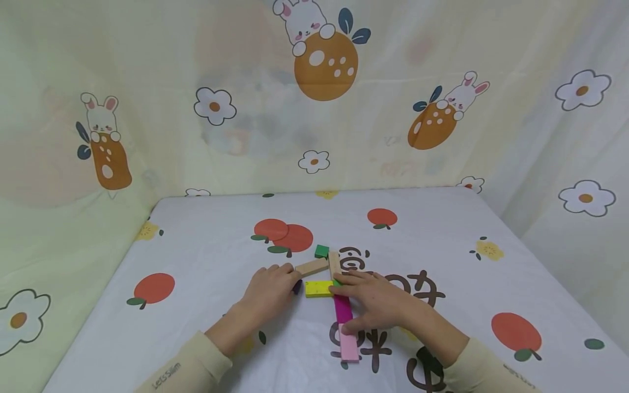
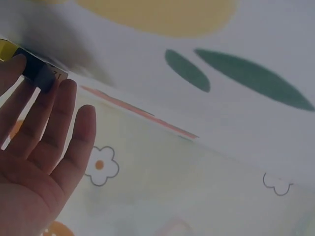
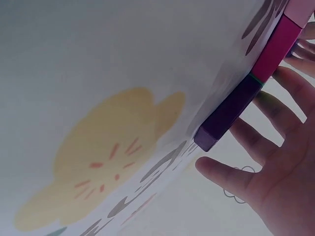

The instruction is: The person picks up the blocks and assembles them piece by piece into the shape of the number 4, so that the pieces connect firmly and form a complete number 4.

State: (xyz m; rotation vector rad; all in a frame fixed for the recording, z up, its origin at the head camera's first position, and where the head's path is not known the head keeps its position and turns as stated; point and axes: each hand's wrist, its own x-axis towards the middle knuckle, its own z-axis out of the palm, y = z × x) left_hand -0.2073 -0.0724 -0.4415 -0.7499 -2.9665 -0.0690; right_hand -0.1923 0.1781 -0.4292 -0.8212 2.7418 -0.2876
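Note:
My left hand [image 1: 270, 286] pinches a dark block [image 2: 32, 66] between thumb and fingertips, left of a yellow block [image 1: 318, 289]. A wooden block [image 1: 312, 267] lies slanted just beyond its fingers and almost meets a second wooden block [image 1: 334, 263]. My right hand [image 1: 380, 297] lies over a line of blocks with its fingers spread and fairly straight. In that line are a pink block [image 1: 349, 346], a magenta block [image 1: 343, 309] and a mostly covered green one. Below those fingers, the right wrist view shows a dark purple block [image 3: 229, 113].
A small green cube [image 1: 321, 251] stands behind the wooden blocks. The white tablecloth [image 1: 206, 234] carries printed fruit and dark lettering. Patterned curtains [image 1: 255, 153] rise behind the table and along both sides.

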